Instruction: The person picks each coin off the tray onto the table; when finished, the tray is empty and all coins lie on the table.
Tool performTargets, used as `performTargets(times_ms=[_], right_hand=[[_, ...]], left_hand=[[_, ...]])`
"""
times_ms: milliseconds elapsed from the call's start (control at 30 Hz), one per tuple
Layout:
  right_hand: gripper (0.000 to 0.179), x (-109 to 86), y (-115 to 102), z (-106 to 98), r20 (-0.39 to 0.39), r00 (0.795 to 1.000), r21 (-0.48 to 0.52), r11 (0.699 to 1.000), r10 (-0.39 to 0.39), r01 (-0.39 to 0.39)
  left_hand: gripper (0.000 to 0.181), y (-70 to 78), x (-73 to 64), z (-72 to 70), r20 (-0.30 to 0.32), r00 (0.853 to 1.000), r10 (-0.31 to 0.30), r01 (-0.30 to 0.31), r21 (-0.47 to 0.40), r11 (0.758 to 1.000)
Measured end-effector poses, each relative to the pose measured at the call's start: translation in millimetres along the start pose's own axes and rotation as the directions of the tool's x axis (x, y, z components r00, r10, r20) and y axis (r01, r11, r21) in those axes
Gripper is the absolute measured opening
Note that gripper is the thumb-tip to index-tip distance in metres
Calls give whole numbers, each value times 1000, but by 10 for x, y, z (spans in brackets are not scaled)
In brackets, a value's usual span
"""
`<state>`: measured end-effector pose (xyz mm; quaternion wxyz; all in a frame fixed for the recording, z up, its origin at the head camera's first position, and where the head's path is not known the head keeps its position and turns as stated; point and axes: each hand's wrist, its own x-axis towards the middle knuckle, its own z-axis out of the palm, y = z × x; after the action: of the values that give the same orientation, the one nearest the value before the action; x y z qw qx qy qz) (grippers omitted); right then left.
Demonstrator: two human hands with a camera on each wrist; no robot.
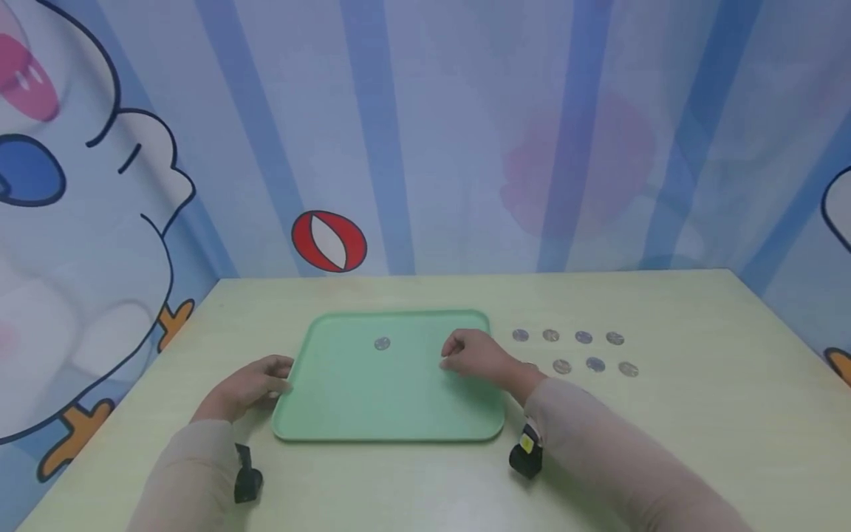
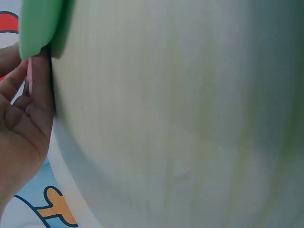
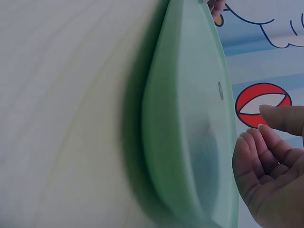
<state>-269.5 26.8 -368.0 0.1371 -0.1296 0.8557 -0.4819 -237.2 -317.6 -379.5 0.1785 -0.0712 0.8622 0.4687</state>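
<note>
A light green tray lies on the table. My left hand grips its left rim; in the left wrist view, fingers lie against the tray's edge close to the tabletop. One silver coin rests inside the tray towards the back, seen edge-on as a small coin in the right wrist view. Over the tray's right side hovers my right hand, fingers loosely bent. A gap shows between thumb and fingertips in the right wrist view, with nothing visible in it.
Right of the tray, several silver coins lie in two rows on the pale yellow table; my right wrist partly covers one in the front row. A striped blue cartoon backdrop stands behind the table.
</note>
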Motion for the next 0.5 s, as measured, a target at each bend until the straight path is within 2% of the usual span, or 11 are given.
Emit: performTargets(times_ms=[200,500], right_hand=[[11,151,-71,102,17,999,-34,999,-36,37],[16,318,-212,207,58,996,-21,998,-64,65]], left_hand=[[52,18,5,-11,5,1000,7,-7,5,1000],[54,14,3,-21,22,1000,1,-1,-16,1000]])
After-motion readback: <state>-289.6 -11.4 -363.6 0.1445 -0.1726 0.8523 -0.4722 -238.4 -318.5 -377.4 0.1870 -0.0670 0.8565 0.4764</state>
